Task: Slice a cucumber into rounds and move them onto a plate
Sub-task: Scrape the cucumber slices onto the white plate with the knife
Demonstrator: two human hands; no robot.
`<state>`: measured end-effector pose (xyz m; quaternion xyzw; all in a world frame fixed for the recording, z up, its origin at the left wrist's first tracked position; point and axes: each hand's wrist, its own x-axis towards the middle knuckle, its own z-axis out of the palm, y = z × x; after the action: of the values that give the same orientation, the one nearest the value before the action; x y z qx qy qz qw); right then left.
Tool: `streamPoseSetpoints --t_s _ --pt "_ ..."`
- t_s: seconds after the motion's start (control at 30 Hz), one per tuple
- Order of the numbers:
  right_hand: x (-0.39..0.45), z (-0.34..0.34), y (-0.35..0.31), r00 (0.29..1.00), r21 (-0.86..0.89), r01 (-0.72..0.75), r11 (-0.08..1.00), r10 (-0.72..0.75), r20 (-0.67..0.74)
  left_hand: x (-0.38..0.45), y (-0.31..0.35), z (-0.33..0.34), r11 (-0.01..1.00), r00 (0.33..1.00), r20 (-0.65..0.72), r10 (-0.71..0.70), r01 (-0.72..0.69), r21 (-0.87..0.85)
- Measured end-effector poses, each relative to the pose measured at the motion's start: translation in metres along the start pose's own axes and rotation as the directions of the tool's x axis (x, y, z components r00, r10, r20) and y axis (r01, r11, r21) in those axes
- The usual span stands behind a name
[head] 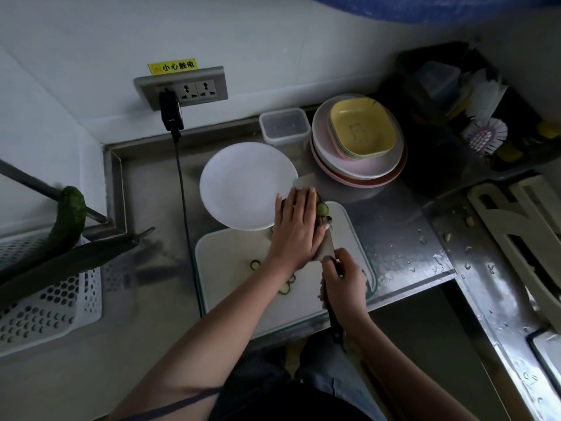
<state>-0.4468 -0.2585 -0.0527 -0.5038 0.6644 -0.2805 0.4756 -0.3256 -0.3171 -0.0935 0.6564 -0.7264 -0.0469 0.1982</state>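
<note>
A white cutting board (236, 268) lies on the steel counter. My right hand (344, 287) grips the dark handle of a cleaver (326, 249), whose flat blade runs up toward the white plate (243, 183). A pile of cucumber rounds (323, 209) sits on the blade. My left hand (299, 229) lies flat over the pile with straight fingers, pressing it against the blade at the plate's right rim. A few loose rounds (287, 285) stay on the board. The plate's surface is bare.
A stack of plates topped with yellow bowls (359, 141) stands right of the plate, with a clear lidded box (285, 124) behind. A white basket (51, 293) at left holds whole cucumbers (69, 220). A black cable (185, 214) crosses the counter. A sink rack lies at right.
</note>
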Motion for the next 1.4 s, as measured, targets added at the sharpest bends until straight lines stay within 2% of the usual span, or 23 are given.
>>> streamPoseSetpoints --t_s 0.1,0.27,0.5,0.57,0.67,0.73,0.83,1.03,1.13,1.2,1.3,1.4 --pt "0.026 0.021 -0.018 0.999 -0.047 0.040 0.998 -0.039 0.022 0.022 -0.028 -0.008 0.999 0.999 -0.020 -0.038 0.039 0.036" --pt "0.056 0.066 -0.038 0.998 -0.080 0.049 0.996 -0.045 0.051 0.037 -0.080 -0.010 0.987 0.992 0.032 -0.123 0.119 0.108" --pt "0.063 0.073 -0.039 0.997 -0.115 0.009 0.993 0.000 0.083 0.026 -0.124 0.001 0.968 0.952 0.209 -0.223 0.192 0.161" --pt "0.066 0.068 -0.037 0.996 -0.154 0.016 0.988 -0.002 0.088 0.024 -0.125 0.004 0.969 0.947 0.237 -0.216 0.178 0.172" --pt "0.069 0.063 -0.037 0.997 -0.194 0.033 0.980 -0.018 0.079 0.025 -0.110 -0.001 0.980 0.970 0.149 -0.192 0.180 0.090" --pt "0.070 0.062 -0.040 0.996 -0.208 0.063 0.976 -0.048 0.077 0.027 -0.094 -0.006 0.996 0.991 0.100 -0.090 0.088 0.016" --pt "0.070 0.061 -0.045 0.994 -0.217 0.090 0.972 -0.074 0.084 0.026 -0.079 -0.007 0.999 0.988 0.150 0.046 -0.046 -0.006" --pt "0.065 0.057 -0.044 0.997 -0.208 0.029 0.978 -0.012 0.078 0.018 -0.087 0.001 0.998 0.984 0.178 0.020 -0.009 -0.063" --pt "0.064 0.057 -0.046 0.999 -0.155 0.002 0.988 0.006 0.048 0.012 -0.098 0.010 0.986 0.967 0.222 -0.123 0.144 -0.081" --pt "0.065 0.053 -0.049 0.999 -0.152 0.016 0.988 -0.010 0.039 0.007 -0.106 0.013 0.982 0.947 0.263 -0.183 0.187 0.009" --pt "0.067 0.048 -0.049 0.998 -0.179 0.029 0.983 -0.020 0.052 0.002 -0.106 0.008 0.980 0.963 0.186 -0.196 0.196 0.018" --pt "0.066 0.046 -0.046 0.999 -0.185 0.029 0.982 -0.022 0.042 -0.005 -0.098 0.002 0.992 0.983 0.132 -0.128 0.128 0.008"
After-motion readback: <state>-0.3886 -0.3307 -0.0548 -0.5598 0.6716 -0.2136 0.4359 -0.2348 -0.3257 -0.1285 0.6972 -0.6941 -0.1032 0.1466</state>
